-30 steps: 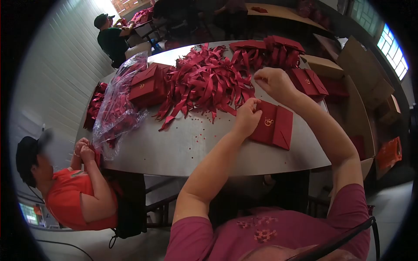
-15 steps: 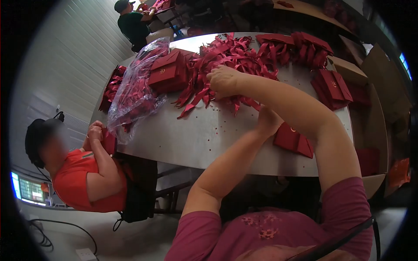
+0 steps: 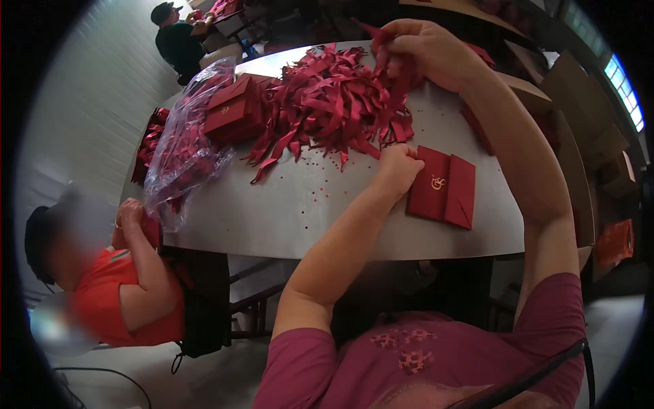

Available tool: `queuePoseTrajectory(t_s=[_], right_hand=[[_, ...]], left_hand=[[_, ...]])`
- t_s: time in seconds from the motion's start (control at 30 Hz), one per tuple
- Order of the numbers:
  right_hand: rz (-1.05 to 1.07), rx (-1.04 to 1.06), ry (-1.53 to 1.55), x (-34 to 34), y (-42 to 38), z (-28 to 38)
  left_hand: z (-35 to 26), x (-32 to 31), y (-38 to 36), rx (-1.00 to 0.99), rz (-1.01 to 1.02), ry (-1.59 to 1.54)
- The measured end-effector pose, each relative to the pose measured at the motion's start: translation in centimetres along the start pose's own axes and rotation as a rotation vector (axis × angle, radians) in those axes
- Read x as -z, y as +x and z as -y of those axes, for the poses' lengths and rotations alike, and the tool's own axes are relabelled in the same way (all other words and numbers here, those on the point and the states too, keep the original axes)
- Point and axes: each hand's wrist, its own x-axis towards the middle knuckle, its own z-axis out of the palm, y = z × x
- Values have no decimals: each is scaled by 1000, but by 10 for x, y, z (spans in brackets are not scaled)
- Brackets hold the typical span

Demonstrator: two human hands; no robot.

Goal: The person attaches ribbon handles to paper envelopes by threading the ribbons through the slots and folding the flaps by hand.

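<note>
My right hand (image 3: 432,54) is raised over the far right of the table, its fingers closed on a dark red ribbon (image 3: 400,78) that hangs toward the ribbon pile (image 3: 327,99). Closer to me, my left hand (image 3: 400,167) is closed at the upper left edge of a flat red paper gift bag (image 3: 443,187) with a gold emblem. The fingertips are partly hidden there. One loose ribbon end from the pile reaches the back of this hand.
Stacked red bags (image 3: 235,109) and a clear plastic bag (image 3: 187,150) of ribboned pieces lie on the left of the metal table (image 3: 272,225). A co-worker in an orange shirt (image 3: 129,300) sits at left. Cardboard boxes (image 3: 572,157) stand at right.
My right hand has gone from the middle of the ribbon pile up and to the right, lifting a ribbon. My left hand stays by the gift bag, which is now fully exposed. The view has shifted.
</note>
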Motion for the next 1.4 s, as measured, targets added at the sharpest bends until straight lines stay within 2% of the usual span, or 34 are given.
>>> queuePoseTrajectory(t_s=[0.1, 0.13, 0.33, 0.43, 0.57, 0.63, 0.77, 0.9, 0.97, 1.1, 1.17, 1.3, 1.4], right_hand=[[-336, -32, -22, 32, -49, 28], [-352, -36, -26, 39, -57, 26], [-358, -8, -179, 90, -122, -6], [-329, 20, -245, 103, -142, -24], [-112, -189, -292, 72, -133, -95], [-70, -35, -270, 58, -122, -133], [-77, -126, -174, 39, -119, -153], [-76, -125, -131, 27, -122, -170], [-131, -25, -253, 22, -122, -170], [-142, 8, -379, 20, -121, -169], [-209, 352, -766, 22, -118, -181], [-215, 300, -889, 12, -120, -174], [-157, 393, -889, 9, -124, -171]], left_hand=[[9, 0, 6, 14, 17, -20], [2, 2, 1, 100, 66, -99], [-20, 4, -11, 254, 22, -376], [-22, 5, -12, 275, -4, -364], [-32, 3, -17, 302, 12, -463], [-34, 2, -19, 304, 16, -457], [-26, 6, -16, 302, 17, -463], [-27, 6, -18, 297, 21, -446], [-29, 1, -21, 227, -32, -446], [-30, -1, -21, 202, 0, -438], [-28, -3, -21, 148, -35, -396], [-34, -7, -26, 64, -19, -270], [-33, -6, -25, 41, -31, -133]])
